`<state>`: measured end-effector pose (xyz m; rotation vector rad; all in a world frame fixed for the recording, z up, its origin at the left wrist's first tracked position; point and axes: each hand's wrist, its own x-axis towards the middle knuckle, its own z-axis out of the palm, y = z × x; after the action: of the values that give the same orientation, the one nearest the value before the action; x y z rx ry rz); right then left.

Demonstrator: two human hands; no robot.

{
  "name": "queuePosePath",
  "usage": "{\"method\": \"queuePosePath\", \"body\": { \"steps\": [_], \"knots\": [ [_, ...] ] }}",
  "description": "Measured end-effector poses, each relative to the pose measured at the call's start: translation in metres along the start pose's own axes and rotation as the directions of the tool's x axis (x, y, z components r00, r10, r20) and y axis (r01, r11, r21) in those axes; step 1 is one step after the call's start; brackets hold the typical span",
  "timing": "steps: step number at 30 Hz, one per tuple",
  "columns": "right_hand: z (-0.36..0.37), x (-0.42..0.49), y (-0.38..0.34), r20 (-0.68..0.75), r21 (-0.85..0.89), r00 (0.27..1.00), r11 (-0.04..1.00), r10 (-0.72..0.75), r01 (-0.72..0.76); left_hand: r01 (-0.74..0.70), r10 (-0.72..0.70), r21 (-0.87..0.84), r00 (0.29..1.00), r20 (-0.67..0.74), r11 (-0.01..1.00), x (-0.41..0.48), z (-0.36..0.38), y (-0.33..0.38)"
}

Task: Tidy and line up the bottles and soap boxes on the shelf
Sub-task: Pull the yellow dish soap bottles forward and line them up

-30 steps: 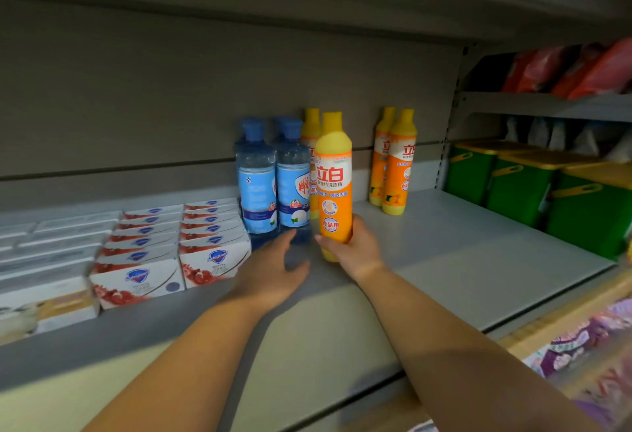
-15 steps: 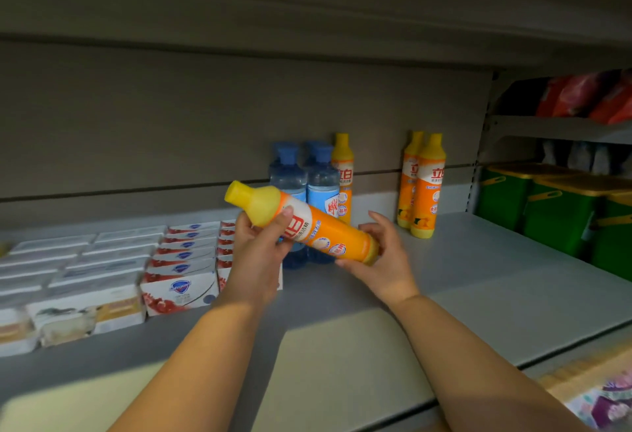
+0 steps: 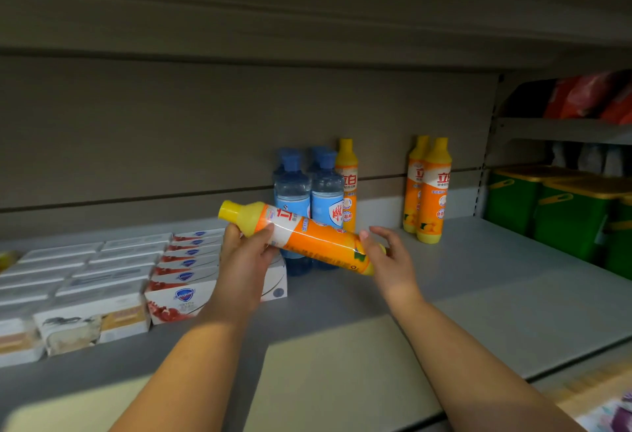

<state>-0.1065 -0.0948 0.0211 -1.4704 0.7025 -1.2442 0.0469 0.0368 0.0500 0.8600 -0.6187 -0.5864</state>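
Two bare arms reach over a grey shop shelf [image 3: 478, 295]. At the back stand two blue bottles [image 3: 294, 192], upright and touching each other. Directly in front of the blue bottles, lifted off the shelf, an orange bottle [image 3: 307, 236] with a yellow cap lies nearly level, cap up and to their left, hiding their lower labels. The left hand [image 3: 244, 260] grips it just below the neck, thumb and fingers wrapped round. The right hand [image 3: 390, 260] meets its bottom end with loose, spread fingers. A lone orange bottle [image 3: 347, 171] stands against the blue bottles' right side. A pair of orange bottles [image 3: 431, 189] stands well to their right, then green bins [image 3: 564, 212]. Rows of soap boxes [image 3: 181, 281] lie flat to their left, partly covered by the left hand.
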Motion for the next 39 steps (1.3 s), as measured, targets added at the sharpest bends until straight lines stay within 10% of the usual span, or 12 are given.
{"method": "queuePosePath", "body": {
  "steps": [4, 15, 23, 34, 39],
  "knots": [
    [-0.001, 0.001, -0.005, -0.038, 0.176, 0.993, 0.979, 0.109, -0.101, -0.057, 0.058, 0.032, 0.998, -0.029, 0.998, -0.003, 0.006, 0.007],
    [-0.003, -0.011, -0.013, 0.166, 0.251, 0.946, 0.939, -0.280, 0.234, -0.039, 0.034, -0.017, 0.975, -0.218, 0.999, -0.008, 0.019, 0.023],
    [-0.004, -0.002, -0.014, -0.080, 0.288, 0.985, 0.949, 0.155, -0.126, -0.227, 0.225, -0.008, 0.962, 0.157, 0.974, -0.011, 0.017, 0.011],
    [0.000, -0.018, -0.011, 0.224, 0.101, 0.882, 0.910, -0.416, 0.403, -0.065, 0.021, -0.117, 0.937, -0.349, 0.991, -0.009, 0.021, 0.021],
    [0.007, -0.019, -0.011, 0.121, 0.138, 0.967, 0.968, -0.226, 0.209, -0.235, 0.229, -0.042, 0.968, -0.103, 0.971, -0.015, 0.019, 0.025]
  ]
}}
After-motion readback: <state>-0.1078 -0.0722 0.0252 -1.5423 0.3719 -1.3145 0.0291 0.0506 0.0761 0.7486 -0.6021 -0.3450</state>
